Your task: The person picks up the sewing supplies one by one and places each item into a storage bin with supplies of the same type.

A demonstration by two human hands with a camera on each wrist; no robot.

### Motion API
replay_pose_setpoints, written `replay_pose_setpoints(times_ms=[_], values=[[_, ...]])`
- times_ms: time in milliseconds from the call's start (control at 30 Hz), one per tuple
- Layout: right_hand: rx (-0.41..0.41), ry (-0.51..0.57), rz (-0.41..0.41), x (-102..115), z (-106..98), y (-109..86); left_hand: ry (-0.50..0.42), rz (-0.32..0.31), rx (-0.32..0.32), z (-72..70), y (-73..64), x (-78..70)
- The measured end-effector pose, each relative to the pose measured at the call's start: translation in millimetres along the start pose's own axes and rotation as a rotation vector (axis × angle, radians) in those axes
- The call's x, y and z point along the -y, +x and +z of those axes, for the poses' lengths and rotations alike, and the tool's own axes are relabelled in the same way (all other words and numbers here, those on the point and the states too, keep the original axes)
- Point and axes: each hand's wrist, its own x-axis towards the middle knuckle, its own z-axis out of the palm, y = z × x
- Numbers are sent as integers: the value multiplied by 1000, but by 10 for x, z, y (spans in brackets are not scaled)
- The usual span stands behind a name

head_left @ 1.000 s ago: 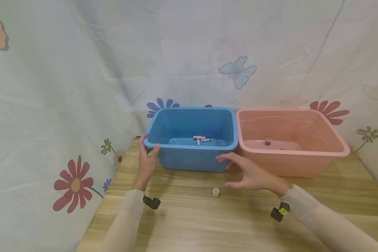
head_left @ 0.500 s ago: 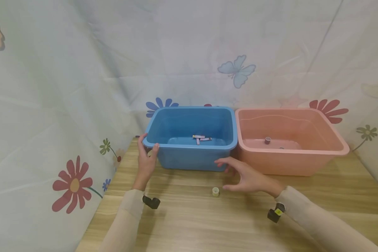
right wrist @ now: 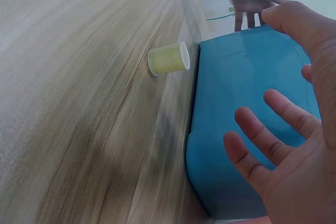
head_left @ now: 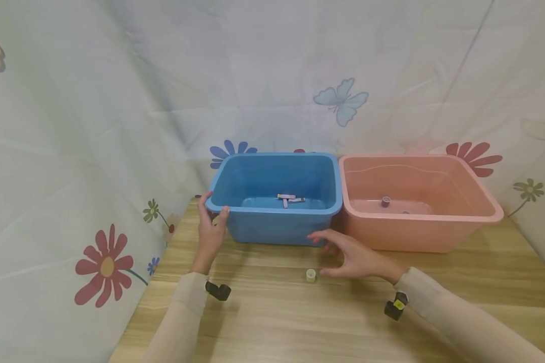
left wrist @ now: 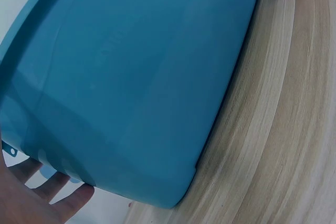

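Note:
My left hand holds the front left corner of a blue plastic tub, thumb at the front rim and fingers along its side wall. In the left wrist view, the fingertips lie against that wall. A spool of pale yellow thread stands upright on the table in front of the tub; its wound thread shows in the right wrist view. Just right of the spool, my right hand hovers with thumb and fingers spread apart, holding nothing. Several small pale strips with dark ends lie inside the blue tub.
A pink tub stands right beside the blue one. Inside it are a dark reddish spool and another small item, mostly hidden by the front rim. A flower-printed cloth hangs behind the wooden table.
My right hand has lowered slightly toward me and to the left, nearer the spool of thread. The left hand stays on the blue tub's corner.

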Motion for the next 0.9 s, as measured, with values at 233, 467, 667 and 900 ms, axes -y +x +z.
replay_pose_setpoints(times_ms=[233,467,667,900], values=[[-2,1,6,-6,5,6,10,-10,4,-4,6,4],[15,6,24,-36,32,5,13,-27,14,-9,3,-12],[17,17,26,-60,64,7,15,-23,16,-11,3,-17],[17,9,16,-98,90,5,25,-36,12,-10,-4,-27]])
